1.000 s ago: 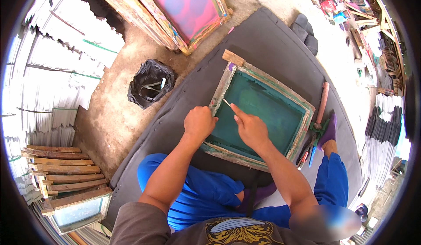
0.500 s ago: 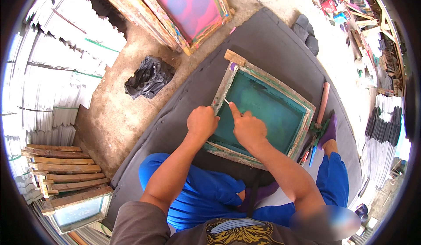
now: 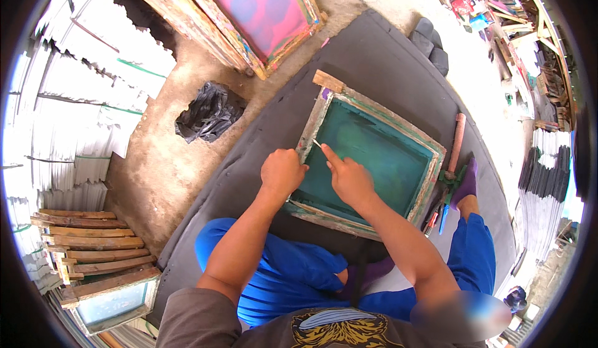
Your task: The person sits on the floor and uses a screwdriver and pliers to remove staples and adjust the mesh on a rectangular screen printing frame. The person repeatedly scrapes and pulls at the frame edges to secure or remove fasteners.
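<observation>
A wooden screen-printing frame with green-blue mesh lies tilted on the dark mat in front of me. My left hand is closed in a fist at the frame's left rail, its fingertips hidden. Over the mesh, my right hand pinches a thin, pale-tipped tool, with the index finger stretched along it. The tool's tip meets the inner edge of the left rail; its exact kind cannot be made out. A short wood block sits at the frame's far left corner.
Right of the frame lie a tool with a reddish handle and a blue-handled tool, near my foot. A black plastic bag lies left of the mat. More frames and a pink screen stand around.
The whole view has shifted slightly to the left. Both hands stay at the frame's left rail, with the tool's tip at nearly the same spot.
</observation>
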Action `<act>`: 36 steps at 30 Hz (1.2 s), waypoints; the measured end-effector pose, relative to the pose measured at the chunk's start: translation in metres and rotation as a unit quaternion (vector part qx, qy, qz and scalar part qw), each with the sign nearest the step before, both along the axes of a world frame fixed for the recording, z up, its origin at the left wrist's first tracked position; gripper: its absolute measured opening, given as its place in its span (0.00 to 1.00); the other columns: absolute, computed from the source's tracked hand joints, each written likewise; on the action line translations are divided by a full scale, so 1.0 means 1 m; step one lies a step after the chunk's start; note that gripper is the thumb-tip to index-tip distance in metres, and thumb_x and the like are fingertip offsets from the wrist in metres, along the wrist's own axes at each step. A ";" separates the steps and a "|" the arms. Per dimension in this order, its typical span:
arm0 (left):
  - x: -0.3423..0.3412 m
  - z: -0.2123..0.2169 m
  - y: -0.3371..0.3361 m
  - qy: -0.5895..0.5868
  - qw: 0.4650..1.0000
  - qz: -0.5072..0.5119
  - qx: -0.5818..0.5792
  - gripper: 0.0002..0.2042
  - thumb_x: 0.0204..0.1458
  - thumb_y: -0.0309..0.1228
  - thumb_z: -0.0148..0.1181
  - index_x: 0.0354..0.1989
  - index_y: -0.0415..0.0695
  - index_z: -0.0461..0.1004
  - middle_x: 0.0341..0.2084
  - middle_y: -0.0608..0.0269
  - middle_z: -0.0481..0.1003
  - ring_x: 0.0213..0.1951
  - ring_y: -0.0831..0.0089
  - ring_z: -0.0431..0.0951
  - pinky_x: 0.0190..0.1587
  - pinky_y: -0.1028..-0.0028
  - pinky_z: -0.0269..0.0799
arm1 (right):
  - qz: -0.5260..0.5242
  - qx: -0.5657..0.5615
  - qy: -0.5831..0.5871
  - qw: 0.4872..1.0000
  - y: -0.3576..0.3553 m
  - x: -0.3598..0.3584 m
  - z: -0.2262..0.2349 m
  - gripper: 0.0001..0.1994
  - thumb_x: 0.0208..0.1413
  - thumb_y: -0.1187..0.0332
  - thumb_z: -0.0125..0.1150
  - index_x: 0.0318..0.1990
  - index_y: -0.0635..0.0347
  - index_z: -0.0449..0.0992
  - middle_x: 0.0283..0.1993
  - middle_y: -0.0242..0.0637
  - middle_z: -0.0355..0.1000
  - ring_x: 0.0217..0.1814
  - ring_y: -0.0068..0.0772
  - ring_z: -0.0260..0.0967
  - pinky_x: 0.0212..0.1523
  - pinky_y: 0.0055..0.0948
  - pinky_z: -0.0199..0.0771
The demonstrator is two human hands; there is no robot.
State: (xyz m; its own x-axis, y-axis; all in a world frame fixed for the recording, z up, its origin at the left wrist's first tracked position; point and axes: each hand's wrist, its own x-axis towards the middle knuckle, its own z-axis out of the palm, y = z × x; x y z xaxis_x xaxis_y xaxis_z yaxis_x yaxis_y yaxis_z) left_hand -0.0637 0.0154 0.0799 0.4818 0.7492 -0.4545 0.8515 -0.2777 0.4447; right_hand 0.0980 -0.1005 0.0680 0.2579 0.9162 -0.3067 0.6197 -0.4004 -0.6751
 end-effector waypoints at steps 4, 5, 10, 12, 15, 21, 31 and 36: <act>0.001 0.004 0.004 0.011 1.000 -0.014 -0.014 0.18 0.47 0.42 0.76 0.30 0.35 0.84 0.30 0.41 0.82 0.36 0.44 0.85 0.41 0.54 0.82 | -0.131 -0.170 0.249 0.944 0.014 0.014 0.023 0.21 0.71 0.62 0.53 0.70 0.39 0.71 0.39 0.52 0.79 0.37 0.52 0.80 0.41 0.47 0.79; 0.001 0.008 0.005 0.019 0.999 -0.018 -0.026 0.18 0.48 0.41 0.76 0.32 0.36 0.84 0.31 0.42 0.83 0.37 0.45 0.85 0.41 0.54 0.82 | -0.138 -0.161 0.268 0.940 0.011 0.014 0.023 0.21 0.71 0.62 0.53 0.70 0.37 0.71 0.37 0.52 0.79 0.37 0.52 0.80 0.40 0.48 0.79; 0.002 0.012 0.003 0.029 0.999 -0.019 -0.024 0.18 0.47 0.41 0.76 0.33 0.36 0.84 0.32 0.41 0.83 0.38 0.46 0.86 0.42 0.55 0.83 | 0.023 -0.044 -0.071 0.996 -0.007 0.001 0.018 0.22 0.71 0.59 0.51 0.70 0.32 0.69 0.33 0.48 0.76 0.35 0.54 0.79 0.36 0.52 0.79; 0.000 0.009 0.001 0.014 1.000 -0.013 -0.009 0.19 0.46 0.42 0.76 0.31 0.35 0.84 0.29 0.40 0.82 0.35 0.45 0.85 0.41 0.54 0.82 | 0.052 -0.065 -0.154 0.985 -0.005 -0.004 0.031 0.22 0.71 0.58 0.51 0.70 0.32 0.69 0.34 0.48 0.76 0.34 0.54 0.80 0.36 0.52 0.80; 0.001 0.008 -0.001 0.016 1.000 -0.009 -0.002 0.19 0.47 0.42 0.75 0.31 0.34 0.84 0.29 0.40 0.82 0.36 0.45 0.85 0.42 0.53 0.82 | 0.058 -0.074 -0.176 0.980 -0.003 -0.008 0.041 0.21 0.70 0.58 0.51 0.69 0.33 0.70 0.35 0.49 0.77 0.34 0.55 0.80 0.36 0.52 0.81; 0.001 0.001 -0.004 0.001 1.000 -0.018 0.013 0.17 0.47 0.40 0.74 0.31 0.34 0.84 0.30 0.40 0.82 0.36 0.45 0.85 0.42 0.54 0.82 | 0.087 -0.100 -0.220 0.967 -0.001 -0.012 0.051 0.22 0.70 0.60 0.50 0.70 0.35 0.69 0.36 0.49 0.77 0.34 0.55 0.80 0.35 0.52 0.81; 0.003 -0.013 -0.013 0.013 0.999 -0.017 0.043 0.15 0.48 0.37 0.72 0.29 0.34 0.83 0.31 0.41 0.82 0.35 0.45 0.85 0.42 0.55 0.83 | 0.140 -0.181 -0.258 0.939 0.014 -0.029 0.065 0.30 0.62 0.71 0.50 0.74 0.50 0.64 0.37 0.52 0.79 0.35 0.54 0.81 0.36 0.51 0.83; 0.002 -0.009 -0.017 0.009 0.999 -0.008 0.052 0.14 0.48 0.36 0.71 0.29 0.34 0.83 0.30 0.41 0.82 0.35 0.45 0.85 0.41 0.55 0.83 | 0.135 -0.195 -0.189 0.953 0.017 -0.020 0.067 0.31 0.61 0.71 0.51 0.74 0.52 0.62 0.39 0.55 0.80 0.38 0.55 0.82 0.39 0.52 0.83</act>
